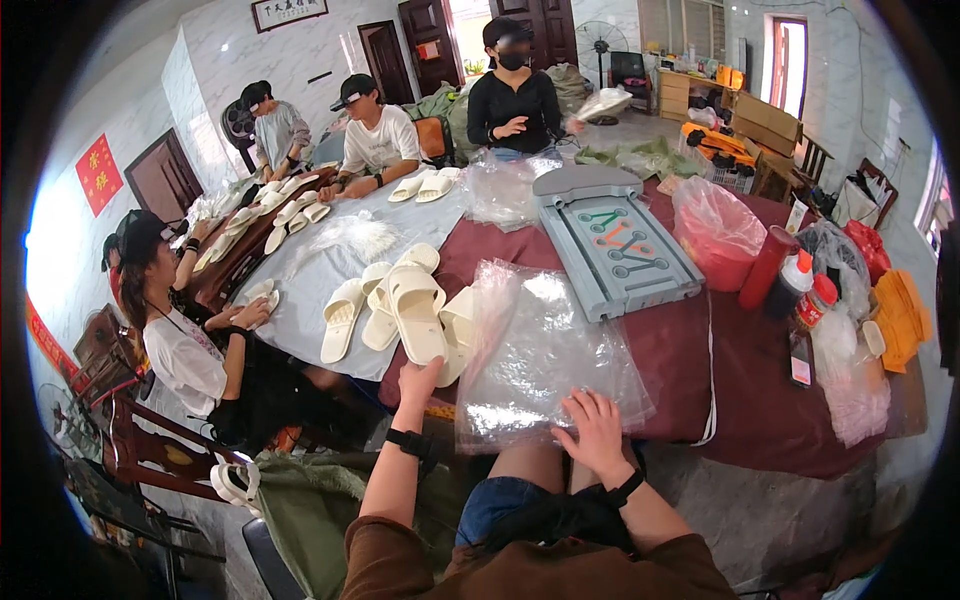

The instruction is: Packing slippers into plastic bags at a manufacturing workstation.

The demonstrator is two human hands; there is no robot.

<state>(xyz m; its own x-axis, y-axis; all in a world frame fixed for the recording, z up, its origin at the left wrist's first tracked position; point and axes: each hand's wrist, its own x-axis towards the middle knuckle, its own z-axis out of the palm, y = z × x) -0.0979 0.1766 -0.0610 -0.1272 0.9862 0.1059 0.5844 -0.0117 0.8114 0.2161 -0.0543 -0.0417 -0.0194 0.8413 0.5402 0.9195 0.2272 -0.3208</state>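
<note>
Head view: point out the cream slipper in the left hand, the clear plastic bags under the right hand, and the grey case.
Cream slipper [416, 294]: head view, on its strap.
Clear plastic bags [545, 355]: head view, middle of the top surface.
Grey case [596, 266]: head view, on its flat face.

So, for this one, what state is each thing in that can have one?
Left grip: closed on the heel of a slipper
Held slipper: tilted, strap side up, unbagged
Right grip: open, fingers spread on the plastic bags
Plastic bags: laid flat, overlapping
Leftmost slipper in the near pile: sole down, unbagged
Grey panel: lying on the table
Dark bottle: upright, capped
Phone: screen state unclear
Back door: open
</note>
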